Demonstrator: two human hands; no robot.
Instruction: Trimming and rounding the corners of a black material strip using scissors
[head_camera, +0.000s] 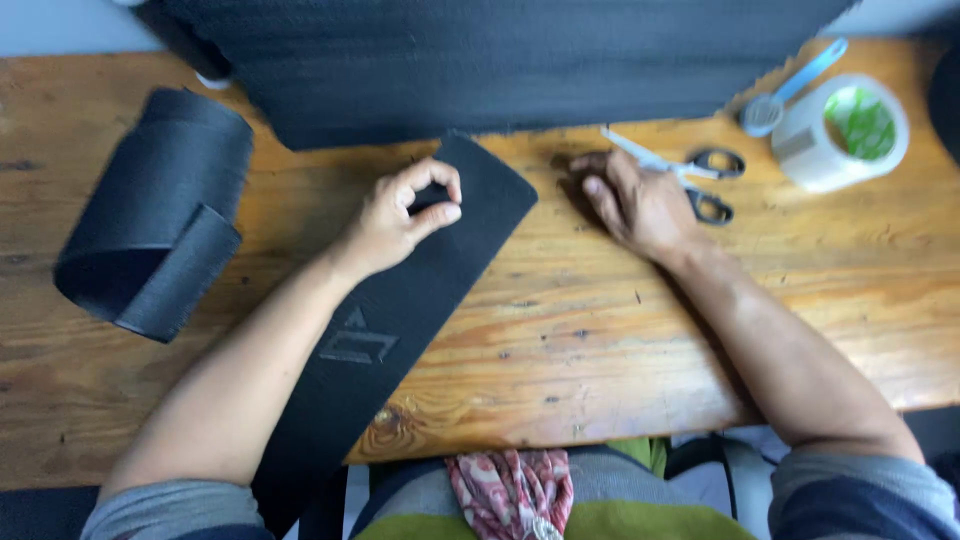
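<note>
A good deal is cut off or hard to read from up here: the big black sheet (480, 70) at the back of the wooden table (600, 330) runs out past the top edge, the long black strip (400, 300) slides off the near edge of the table and disappears under the person's left forearm, and the blades of the scissors (690, 175) are partly covered by the right hand (640, 205), so only their tip and the two black handle loops show plainly. A raised mark near the middle of the strip is too faint to make out. The strip lies diagonally, its rounded end up near the big sheet, and the left hand (400, 215) sits right on that end, thumb and forefinger pinched together in a ring over the material, though whether they actually nip the strip or merely press on it I cannot tell. The left wrist is bent slightly, the forearm running down along the strip. The right hand lies flat and relaxed, palm down on the bare wood just right of the strip's end, fingers spread toward the big sheet, resting against the scissors without gripping them. A rolled black band (150, 215) sits well off to the left; a roll of clear tape (845, 130) and a pale blue tool (790, 90) lie at the far right.
</note>
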